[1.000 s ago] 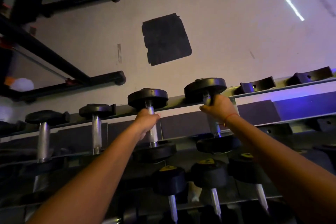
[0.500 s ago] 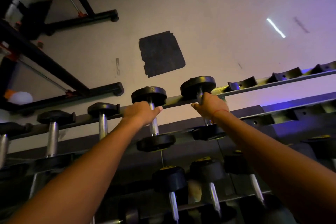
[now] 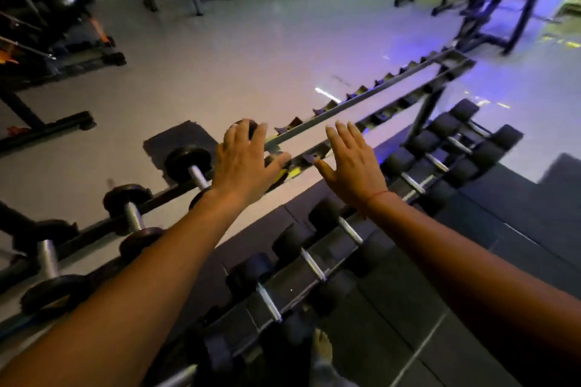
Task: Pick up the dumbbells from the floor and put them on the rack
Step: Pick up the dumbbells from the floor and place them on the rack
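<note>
Black round-headed dumbbells with chrome handles (image 3: 191, 166) are seated on the top rail of the long dark metal rack (image 3: 355, 104). The left hand (image 3: 243, 163) and right hand (image 3: 352, 166) are spread above it, holding nothing. A release is judged complete; next, remaining floor dumbbells must be sought.

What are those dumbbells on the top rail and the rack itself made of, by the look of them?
Dumbbell handles: bright, shiny metal, likely chromed steel, since they glint. Their round ends: matte black, possibly rubber-coated or painted; too blurred to tell. The rack: dull grey angular bars, apparently painted steel.
</note>
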